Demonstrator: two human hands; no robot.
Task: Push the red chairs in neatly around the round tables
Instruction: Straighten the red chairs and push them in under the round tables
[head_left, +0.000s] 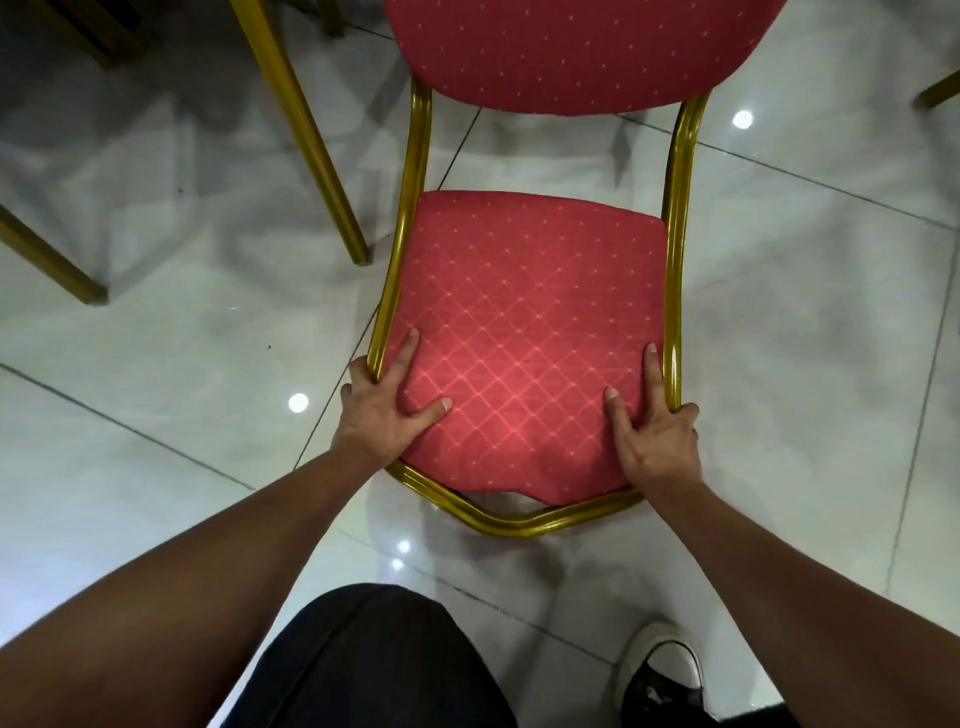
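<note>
Dark trousers (374, 670) and a black-and-white shoe (662, 675) are seen nearest, on the glossy tiled floor (156, 415). Both front corners of the red chair (524, 338) are gripped: the left hand (387, 410) is laid with thumb and forefinger on the seat cushion while its other fingers are curled round the gold frame (675, 260), and the right hand (652, 431) is placed likewise (mirrored). Gold legs (306, 135) of neighbouring furniture are seen just beside the chair's left.
</note>
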